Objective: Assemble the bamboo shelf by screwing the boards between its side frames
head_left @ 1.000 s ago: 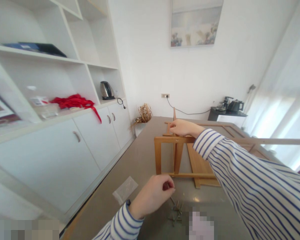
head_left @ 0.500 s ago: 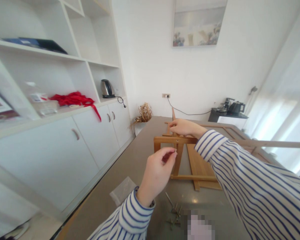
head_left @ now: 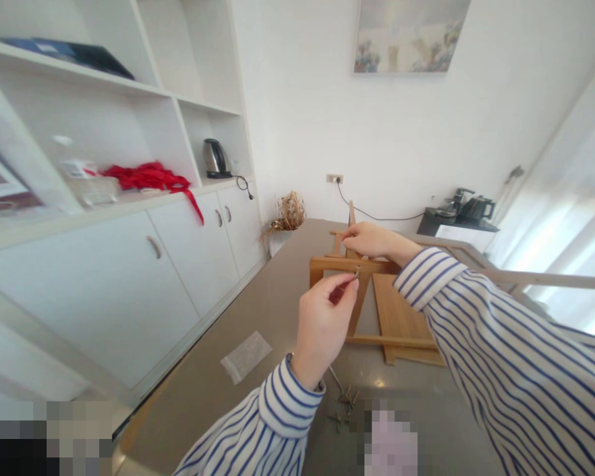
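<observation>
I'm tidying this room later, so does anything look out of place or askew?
Mainly the red fabric: it lies in a crumpled heap on the shelf, one strip hanging over the edge. The metal fasteners lie loose on the table too. I see nothing spilled or broken.

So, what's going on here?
A person is working on a wooden frame at a table. Their left hand pinches a small metal piece up at the frame's top rail; whether it has gone into the wood isn't clear. Their right hand holds the frame just behind that rail. Loose metal fasteners and a clear plastic bag lie nearby.
</observation>
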{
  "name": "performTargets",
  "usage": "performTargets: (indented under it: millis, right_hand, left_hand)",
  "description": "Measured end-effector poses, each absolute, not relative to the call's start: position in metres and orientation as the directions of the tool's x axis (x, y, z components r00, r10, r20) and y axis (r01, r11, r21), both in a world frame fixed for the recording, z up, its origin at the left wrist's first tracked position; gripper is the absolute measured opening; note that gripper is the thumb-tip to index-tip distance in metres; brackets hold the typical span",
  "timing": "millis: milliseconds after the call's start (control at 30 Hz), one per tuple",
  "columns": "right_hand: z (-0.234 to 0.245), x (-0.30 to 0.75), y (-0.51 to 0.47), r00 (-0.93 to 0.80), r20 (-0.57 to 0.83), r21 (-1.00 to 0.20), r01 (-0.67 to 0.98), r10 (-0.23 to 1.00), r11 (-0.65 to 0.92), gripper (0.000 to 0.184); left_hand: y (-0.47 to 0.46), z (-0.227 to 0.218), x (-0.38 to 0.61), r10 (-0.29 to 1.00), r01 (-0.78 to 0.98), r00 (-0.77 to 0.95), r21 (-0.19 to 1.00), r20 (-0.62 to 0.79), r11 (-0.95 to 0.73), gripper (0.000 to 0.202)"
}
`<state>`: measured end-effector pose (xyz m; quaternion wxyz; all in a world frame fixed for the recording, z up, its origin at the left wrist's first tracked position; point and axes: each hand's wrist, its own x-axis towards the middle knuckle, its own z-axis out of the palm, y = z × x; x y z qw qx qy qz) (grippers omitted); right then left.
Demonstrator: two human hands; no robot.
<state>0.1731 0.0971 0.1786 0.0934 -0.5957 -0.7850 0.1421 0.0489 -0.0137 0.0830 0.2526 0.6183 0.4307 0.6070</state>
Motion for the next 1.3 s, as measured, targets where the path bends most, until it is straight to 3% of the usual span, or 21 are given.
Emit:
performTargets:
  millis: [1300]
  right_hand:
    - [0.182, 0.168, 0.089, -0.246, -0.002, -0.336, 0.913, 0.969, 0.231, 0.036]
  left_hand:
    - [-0.02, 0.083, 0.067, 0.744, 0.317, -0.208, 0.763, 0.635, -0.563, 0.015]
